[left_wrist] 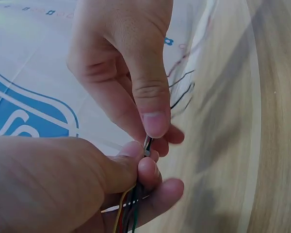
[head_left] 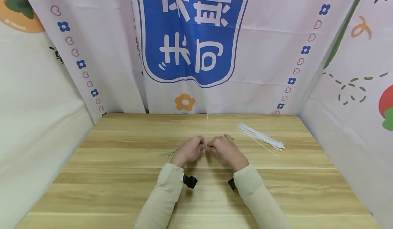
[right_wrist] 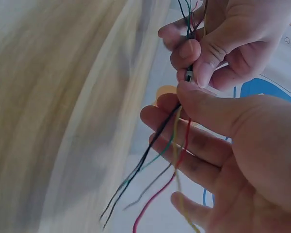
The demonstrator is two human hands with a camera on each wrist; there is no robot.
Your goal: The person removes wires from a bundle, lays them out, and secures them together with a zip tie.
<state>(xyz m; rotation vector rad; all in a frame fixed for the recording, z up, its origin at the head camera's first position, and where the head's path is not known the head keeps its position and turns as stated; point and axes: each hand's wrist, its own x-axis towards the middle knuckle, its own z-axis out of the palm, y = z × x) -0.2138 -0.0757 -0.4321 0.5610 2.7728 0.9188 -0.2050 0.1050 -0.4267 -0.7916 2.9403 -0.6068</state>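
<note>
Both hands meet over the middle of the table around a thin bundle of coloured wires [right_wrist: 183, 145]. My left hand [head_left: 191, 149] pinches the bundle between thumb and fingertips, with loose wire ends [head_left: 173, 152] reaching out to its left. Just beside it, my right hand [head_left: 225, 150] pinches the same bundle between thumb and forefinger; its other fingers are spread more loosely. Between the fingertips a small white cable tie head [right_wrist: 188, 75] sits against the wires. A pale cable tie tail [head_left: 207, 122] points from the hands towards the back edge. Fingertips partly hide the tie's loop.
A pile of white cable ties [head_left: 261, 137] lies to the right of the hands, one tie a little apart. The wood-grain table [head_left: 122, 188] is bordered by a printed cloth [head_left: 270, 51] behind and cloth walls at both sides.
</note>
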